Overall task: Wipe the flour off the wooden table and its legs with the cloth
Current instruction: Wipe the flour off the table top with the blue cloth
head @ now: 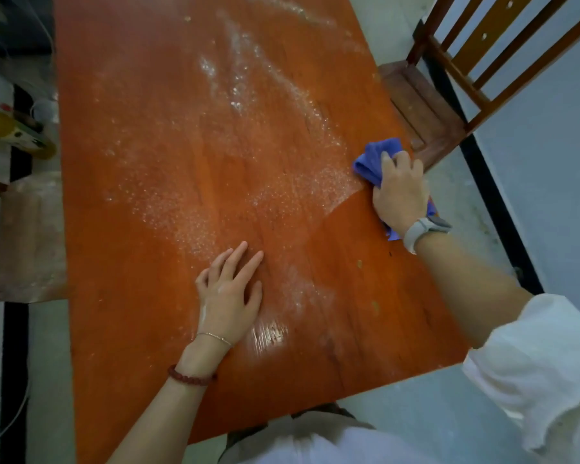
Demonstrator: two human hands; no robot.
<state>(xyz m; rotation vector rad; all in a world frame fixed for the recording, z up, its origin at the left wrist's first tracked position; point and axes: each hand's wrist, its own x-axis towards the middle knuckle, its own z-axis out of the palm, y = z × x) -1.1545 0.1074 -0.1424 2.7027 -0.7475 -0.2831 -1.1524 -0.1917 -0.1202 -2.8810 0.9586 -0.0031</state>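
Note:
The reddish wooden table (154,135) fills the view, with white flour (248,88) strewn in streaks over its middle and far part. Near the table's right edge, my right hand (400,192) grips a bunched blue cloth (374,159) and presses it on the top. A strip below and left of the cloth looks free of flour. My left hand (230,293) rests flat on the table near the front, fingers spread, beside a white smear (268,334). The table legs are hidden.
A wooden chair (426,105) stands close to the table's right side. On the left are a plastic-wrapped stool or bag (31,236) and a shelf with a yellow container (4,127). A black floor stripe (503,209) runs along the right.

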